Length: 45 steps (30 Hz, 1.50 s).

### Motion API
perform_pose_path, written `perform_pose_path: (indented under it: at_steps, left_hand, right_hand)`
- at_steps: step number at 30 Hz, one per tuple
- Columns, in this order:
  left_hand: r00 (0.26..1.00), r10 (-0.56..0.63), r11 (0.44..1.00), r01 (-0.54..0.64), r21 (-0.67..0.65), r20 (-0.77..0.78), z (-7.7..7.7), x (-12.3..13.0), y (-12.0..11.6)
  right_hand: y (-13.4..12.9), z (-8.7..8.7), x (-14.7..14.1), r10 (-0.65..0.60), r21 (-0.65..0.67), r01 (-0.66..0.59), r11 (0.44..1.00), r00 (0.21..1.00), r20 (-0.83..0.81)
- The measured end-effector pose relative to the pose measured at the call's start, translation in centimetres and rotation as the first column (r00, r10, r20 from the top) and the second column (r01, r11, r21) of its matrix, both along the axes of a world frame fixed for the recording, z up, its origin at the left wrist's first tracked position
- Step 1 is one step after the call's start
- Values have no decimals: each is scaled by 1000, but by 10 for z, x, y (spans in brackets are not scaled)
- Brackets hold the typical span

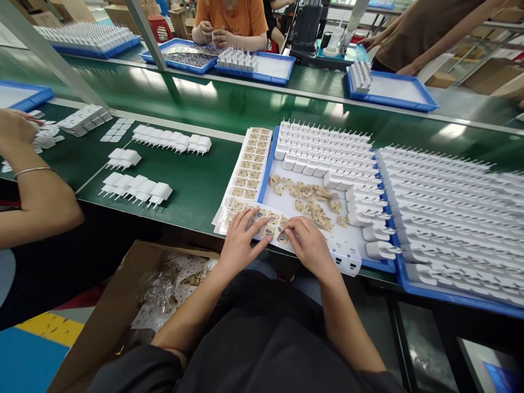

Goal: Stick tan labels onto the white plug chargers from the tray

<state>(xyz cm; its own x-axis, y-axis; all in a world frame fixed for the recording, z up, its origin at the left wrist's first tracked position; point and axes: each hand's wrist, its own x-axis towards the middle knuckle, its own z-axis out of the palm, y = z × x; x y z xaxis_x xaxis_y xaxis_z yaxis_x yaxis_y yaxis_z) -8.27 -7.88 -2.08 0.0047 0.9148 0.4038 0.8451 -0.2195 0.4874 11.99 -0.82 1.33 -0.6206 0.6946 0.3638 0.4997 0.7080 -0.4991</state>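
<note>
A white sheet of tan stickers [270, 229] lies across the near edge of a blue tray [266, 180]. My left hand [242, 236] rests on that sheet with its fingers spread. My right hand [308, 240] pinches the edge of a tan sticker [283, 237] on the sheet between thumb and forefinger. Loose tan pieces [313, 207] are scattered on the tray's white floor beyond my hands. White plug adapters [327, 153] stand in rows along the tray's back and right side, pins up. To the left, a stack of sticker sheets [249, 164] overlaps the tray's edge.
Another tray of white adapters [450, 218] adjoins on the right. More adapters [137, 188] lie on the green table to the left, near a co-worker's arm [41, 191]. Below the table edge stands a cardboard box [110, 295] of scraps. People work across the conveyor [245, 103].
</note>
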Motion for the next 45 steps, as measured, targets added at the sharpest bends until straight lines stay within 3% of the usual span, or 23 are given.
perform_pose_path:
  at_steps: [5,9,12,19,24,27,31,38,41,45]
  left_hand:
    - [1000,28,999,-28,28,-1,8,9,0]
    - [996,-80,983,86,160,-42,18,16,3]
    - [990,-135,973,141,181,-41,20,17,6]
    - [976,31,998,-41,40,215,17,20,11]
    - [932,71,992,-103,71,355,21,16,16]
    - [952,64,979,-119,168,299,20,9,16]
    - [982,102,941,-147,306,157,16,2,13]
    - [985,174,895,-164,414,14,12,-2,18]
    - [986,161,900,-130,416,-39,12,-4,19]
    - [988,108,957,-71,283,-114,19,-13,27]
  right_hand:
    - [1,-3,-3,0,-47,1,999,1000,28]
    - [0,-5,-8,-13,-37,15,999,999,46]
    - [-2,-6,-9,-21,-17,21,1000,1000,23]
    - [-7,-13,-8,-25,-20,24,1000,997,-73]
    - [-2,-11,-9,-76,-106,65,992,991,-111]
    - [9,-6,-10,-108,-272,57,961,979,-175]
    - [25,6,-10,-26,-520,-150,841,948,-317]
    - [31,20,-13,105,-538,-295,789,929,-356]
    - [29,20,-10,109,-494,-276,825,934,-340]
    - [21,17,-2,-93,-365,-49,930,927,-363]
